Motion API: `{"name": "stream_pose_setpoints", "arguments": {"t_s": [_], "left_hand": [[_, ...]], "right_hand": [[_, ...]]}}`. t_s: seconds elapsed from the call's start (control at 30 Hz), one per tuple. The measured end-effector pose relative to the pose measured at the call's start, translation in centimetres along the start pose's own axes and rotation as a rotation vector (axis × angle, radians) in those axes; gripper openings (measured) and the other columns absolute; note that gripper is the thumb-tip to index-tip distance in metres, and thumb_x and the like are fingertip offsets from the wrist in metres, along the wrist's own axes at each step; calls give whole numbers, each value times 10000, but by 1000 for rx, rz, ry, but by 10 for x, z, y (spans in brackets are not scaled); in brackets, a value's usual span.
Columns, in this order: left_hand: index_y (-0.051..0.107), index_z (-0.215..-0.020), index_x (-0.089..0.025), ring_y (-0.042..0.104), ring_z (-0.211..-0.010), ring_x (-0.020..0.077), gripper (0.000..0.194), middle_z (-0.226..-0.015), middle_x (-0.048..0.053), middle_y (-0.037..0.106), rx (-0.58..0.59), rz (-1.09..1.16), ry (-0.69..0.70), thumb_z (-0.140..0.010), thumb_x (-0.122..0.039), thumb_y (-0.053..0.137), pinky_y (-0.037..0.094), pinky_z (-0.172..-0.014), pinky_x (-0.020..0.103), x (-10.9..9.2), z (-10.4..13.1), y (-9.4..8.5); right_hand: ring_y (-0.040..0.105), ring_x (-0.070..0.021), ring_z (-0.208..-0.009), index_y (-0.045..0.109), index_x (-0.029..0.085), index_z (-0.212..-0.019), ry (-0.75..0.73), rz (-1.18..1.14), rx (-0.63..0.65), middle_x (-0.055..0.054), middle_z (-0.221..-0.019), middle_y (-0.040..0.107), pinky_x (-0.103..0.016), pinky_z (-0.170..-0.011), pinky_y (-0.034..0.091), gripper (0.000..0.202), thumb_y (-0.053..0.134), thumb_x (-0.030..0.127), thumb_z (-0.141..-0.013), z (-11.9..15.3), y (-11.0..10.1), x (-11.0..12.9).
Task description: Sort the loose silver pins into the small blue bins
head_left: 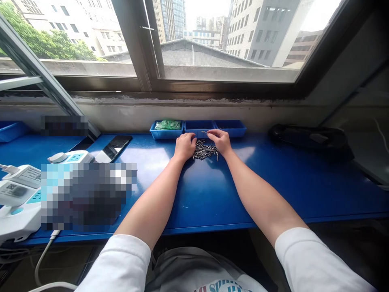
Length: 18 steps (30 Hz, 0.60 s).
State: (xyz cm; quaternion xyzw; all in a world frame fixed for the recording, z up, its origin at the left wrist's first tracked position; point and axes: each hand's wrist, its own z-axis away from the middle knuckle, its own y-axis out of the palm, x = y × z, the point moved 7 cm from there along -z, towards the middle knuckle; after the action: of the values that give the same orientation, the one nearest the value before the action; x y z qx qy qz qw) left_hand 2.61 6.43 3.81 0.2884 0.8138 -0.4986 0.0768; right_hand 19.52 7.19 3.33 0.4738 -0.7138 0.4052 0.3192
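A pile of thin metal pins (204, 150) lies on the blue table between my two hands. My left hand (185, 146) rests at the pile's left edge, its fingers curled; whatever it may hold is too small to make out. At the upper right of the pile, my right hand (220, 141) pinches a small thin piece (204, 131) between thumb and forefinger, in front of the middle blue bin (199, 125). Beside that bin stand a left bin with green-tinted plastic packets (168, 125) and a right bin (233, 132) with some dark content.
On the left of the blue table (209, 211) are a phone (117, 147), white power strips (18, 215) with plugs and cables, and a blurred-out area. A dark pouch (310, 140) lies at the right rear. Behind the table is a window.
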Motion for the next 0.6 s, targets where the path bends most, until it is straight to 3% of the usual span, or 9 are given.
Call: {"name": "stream_pose_setpoints", "arguments": {"t_s": [0.17, 0.27, 0.4, 0.5, 0.6], "left_hand": [[618, -1070, -185, 563, -1049, 227, 292, -1101, 81, 648, -12, -35, -114, -864, -229, 416, 417, -937, 332, 12, -2, 0], [627, -1047, -185, 573, -1035, 230, 294, -1090, 86, 652, 4, -60, -137, -850, -220, 412, 429, -924, 335, 16, -2, 2], [642, -1013, -183, 588, -1005, 238, 287, -1056, 94, 662, 27, -87, -135, -833, -233, 425, 447, -898, 336, 17, -2, 5], [646, -1005, -190, 597, -994, 239, 285, -1038, 95, 669, 73, -87, -133, -839, -255, 423, 455, -884, 332, 18, -2, 9], [645, -1012, -188, 601, -997, 238, 294, -1043, 100, 671, 111, -81, -131, -849, -260, 411, 456, -888, 331, 19, -2, 13]], "right_hand": [[453, -273, -1187, 605, 213, -1158, 66, 264, -196, -61, -1155, 636, -472, -1040, 339, 417, 566, 259, -745, -1, -22, 1], [382, -324, -1235, 488, 209, -1301, 163, 337, -146, -91, -1280, 544, -539, -1035, 308, 592, 586, 248, -719, -1, -19, -3], [349, -332, -1261, 352, 200, -1396, 180, 371, -59, -111, -1349, 465, -520, -1021, 330, 733, 600, 260, -709, 0, -11, -6], [353, -304, -1262, 360, 186, -1378, 94, 365, -79, -110, -1358, 454, -473, -1025, 341, 681, 568, 259, -734, -1, -12, -2], [441, -273, -1168, 499, 163, -1227, 44, 338, -126, -121, -1251, 520, -425, -992, 382, 479, 529, 249, -756, -1, -14, 0]]}}
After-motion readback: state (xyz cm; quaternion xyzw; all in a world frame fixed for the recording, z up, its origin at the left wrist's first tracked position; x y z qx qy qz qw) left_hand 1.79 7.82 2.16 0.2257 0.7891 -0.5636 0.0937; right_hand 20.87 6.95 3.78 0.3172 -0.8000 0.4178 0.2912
